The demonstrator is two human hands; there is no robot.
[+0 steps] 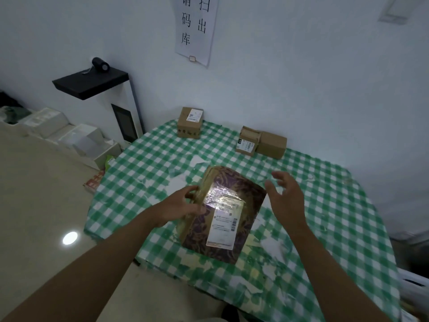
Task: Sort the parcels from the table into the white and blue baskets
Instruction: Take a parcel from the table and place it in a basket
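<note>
Your left hand (183, 205) grips the left edge of the patterned parcel (222, 212), which lies on the checked table (325, 228) between your hands. Your right hand (284, 194) hovers just right of it, fingers spread and holding nothing. Beyond your fingertips, three small cardboard boxes (190, 123) sit near the wall.

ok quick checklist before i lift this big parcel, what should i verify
1. Left hand on the big parcel: ok, it grips the left edge.
2. Right hand on it: not ok, open and apart from the right side.
3. Label readable: cannot tell, glare covers the top.
4. Lift path: ok, the small boxes sit back by the wall.
5. Baskets located: cannot tell, neither is in view.
</note>
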